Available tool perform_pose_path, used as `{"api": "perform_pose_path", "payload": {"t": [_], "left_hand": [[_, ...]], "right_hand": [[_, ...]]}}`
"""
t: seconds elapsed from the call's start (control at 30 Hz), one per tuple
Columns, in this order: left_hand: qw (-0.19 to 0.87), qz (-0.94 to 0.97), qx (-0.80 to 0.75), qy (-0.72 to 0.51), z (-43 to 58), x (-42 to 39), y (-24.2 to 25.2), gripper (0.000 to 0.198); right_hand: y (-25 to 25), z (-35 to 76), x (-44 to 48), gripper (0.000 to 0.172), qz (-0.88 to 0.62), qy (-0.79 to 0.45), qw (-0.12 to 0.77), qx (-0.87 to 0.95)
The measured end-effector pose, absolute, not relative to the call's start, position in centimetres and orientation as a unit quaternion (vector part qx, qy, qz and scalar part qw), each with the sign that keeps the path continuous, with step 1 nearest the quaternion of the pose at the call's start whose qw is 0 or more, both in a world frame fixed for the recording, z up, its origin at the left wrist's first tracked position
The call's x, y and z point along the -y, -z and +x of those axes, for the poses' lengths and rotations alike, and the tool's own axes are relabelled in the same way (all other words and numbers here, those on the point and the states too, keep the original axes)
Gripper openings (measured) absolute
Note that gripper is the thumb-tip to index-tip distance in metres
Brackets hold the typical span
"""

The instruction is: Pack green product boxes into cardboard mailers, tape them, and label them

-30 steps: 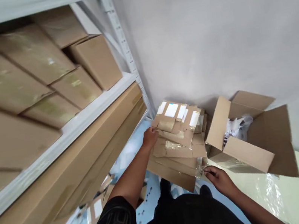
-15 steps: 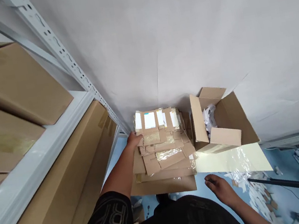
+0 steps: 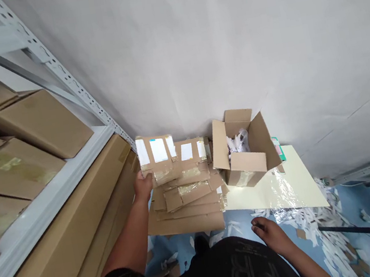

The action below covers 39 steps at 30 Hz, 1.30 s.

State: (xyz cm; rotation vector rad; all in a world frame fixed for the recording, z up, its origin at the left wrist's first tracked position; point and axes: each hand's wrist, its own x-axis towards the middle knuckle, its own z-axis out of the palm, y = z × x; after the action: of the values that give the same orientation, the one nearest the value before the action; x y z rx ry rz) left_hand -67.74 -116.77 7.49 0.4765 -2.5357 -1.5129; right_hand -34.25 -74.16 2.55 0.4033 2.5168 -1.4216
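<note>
My left hand point(image 3: 143, 186) grips the left edge of a flattened cardboard box point(image 3: 160, 167) with white labels and clear tape. That piece sits at the left of a stack of flattened cardboard point(image 3: 192, 224), overlapping its top layers. My right hand point(image 3: 271, 233) is closed near my body, right of the stack. A small dark thing shows between its thumb and forefinger, too little of it to name. Behind the right hand stands an open cardboard box point(image 3: 249, 162), flaps up, with crumpled white paper and clear plastic point(image 3: 238, 142) inside.
A pale yellow board point(image 3: 299, 176) lies under the open box, with clear plastic film point(image 3: 286, 192) on it. Shelving point(image 3: 97, 143) loaded with cartons point(image 3: 44, 124) borders the left. Paper scraps point(image 3: 332, 236) litter the blue floor. A grey wall point(image 3: 192, 52) rises behind.
My left hand has drawn the labelled flattened box leftward across the stack, so it now sticks out past the left side. My right hand stays closed near my body. The view has shifted.
</note>
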Motion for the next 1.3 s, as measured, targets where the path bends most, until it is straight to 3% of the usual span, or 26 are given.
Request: {"api": "perform_pose_path", "payload": {"t": [0.13, 0.23, 0.47, 0.63, 0.8, 1.03, 1.3], "left_hand": [[0.192, 0.106, 0.726, 0.651, -61.0, 112.2, -13.5, 0.041], [0.219, 0.045, 0.667, 0.711, -55.9, 107.4, -18.3, 0.048], [0.074, -0.050, 0.648, 0.757, -49.0, 92.2, -24.4, 0.066], [-0.108, -0.140, 0.636, 0.751, -47.8, 79.9, -23.9, 0.067], [-0.278, -0.223, 0.604, 0.712, -47.6, 68.1, -21.4, 0.065], [-0.452, -0.321, 0.542, 0.632, -46.8, 56.0, -17.0, 0.059], [-0.647, -0.331, 0.468, 0.503, -42.8, 46.9, -15.5, 0.055]], "right_hand": [[-2.5, -31.4, 68.5, 0.034, 0.112, 0.503, 0.102, -0.851], [-3.3, -29.3, 63.9, 0.036, 0.099, 0.516, 0.096, -0.846], [-7.9, -28.0, 55.9, 0.046, 0.176, 0.617, 0.012, -0.767], [-13.9, -29.4, 51.7, 0.061, 0.200, 0.733, -0.148, -0.633], [-17.3, -28.4, 46.9, 0.067, 0.234, 0.775, -0.230, -0.540], [-16.6, -24.1, 42.6, 0.050, 0.373, 0.689, -0.398, -0.477], [-13.4, -15.9, 41.8, 0.041, 0.509, 0.610, -0.494, -0.352]]}}
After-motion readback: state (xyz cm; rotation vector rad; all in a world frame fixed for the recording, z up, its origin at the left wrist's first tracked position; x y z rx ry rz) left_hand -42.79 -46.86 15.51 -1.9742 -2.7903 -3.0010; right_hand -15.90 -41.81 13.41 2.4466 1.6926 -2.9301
